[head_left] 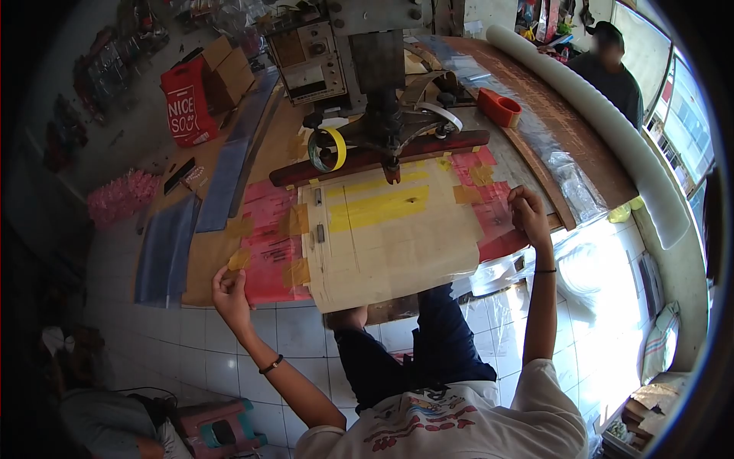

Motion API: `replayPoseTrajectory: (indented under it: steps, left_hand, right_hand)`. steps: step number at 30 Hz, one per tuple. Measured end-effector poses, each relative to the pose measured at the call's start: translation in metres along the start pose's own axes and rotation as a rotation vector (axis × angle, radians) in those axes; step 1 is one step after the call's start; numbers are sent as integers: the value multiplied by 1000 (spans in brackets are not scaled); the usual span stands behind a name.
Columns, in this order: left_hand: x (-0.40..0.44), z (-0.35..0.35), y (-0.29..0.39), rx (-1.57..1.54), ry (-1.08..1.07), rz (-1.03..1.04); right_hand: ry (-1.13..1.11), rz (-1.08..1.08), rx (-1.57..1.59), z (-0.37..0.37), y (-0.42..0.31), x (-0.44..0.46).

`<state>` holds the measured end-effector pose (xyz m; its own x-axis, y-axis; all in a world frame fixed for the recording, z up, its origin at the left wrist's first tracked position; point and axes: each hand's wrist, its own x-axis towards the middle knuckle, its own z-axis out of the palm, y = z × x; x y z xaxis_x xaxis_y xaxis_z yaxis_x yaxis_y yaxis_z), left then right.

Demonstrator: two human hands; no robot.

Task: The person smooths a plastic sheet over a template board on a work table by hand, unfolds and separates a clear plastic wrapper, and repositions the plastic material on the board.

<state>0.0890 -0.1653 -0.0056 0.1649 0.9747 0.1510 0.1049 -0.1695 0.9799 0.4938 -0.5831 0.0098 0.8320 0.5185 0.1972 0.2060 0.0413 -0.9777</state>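
Observation:
A tan sheet (397,256) with yellow strips (378,205) lies below the machine's press head (391,164). Red sheets, left (267,268) and right (497,218), are joined to its sides with brownish tape. My left hand (232,294) is closed on the left red sheet's near corner, thumb and fingers pinching beside a piece of tape. At the opposite end, my right hand (529,214) has its fingers curled against the right red sheet's outer edge. Small metal pieces (320,233) sit along the tan sheet's left side.
Yellow (339,150) and white (446,113) tape rolls hang on the press. An orange-red tape dispenser (499,108) stands right of it. Blue-grey plastic sheets (170,249) lie left. A large white roll (589,126) runs along the right. One person (612,76) is at the back right, another (115,424) lower left.

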Motion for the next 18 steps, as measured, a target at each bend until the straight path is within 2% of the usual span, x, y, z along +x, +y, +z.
replayPoseTrajectory:
  steps: [18]
  left_hand:
    - [0,0,1,-25,2,-6]
  right_hand:
    - [5,-1,11,2,-2,-1]
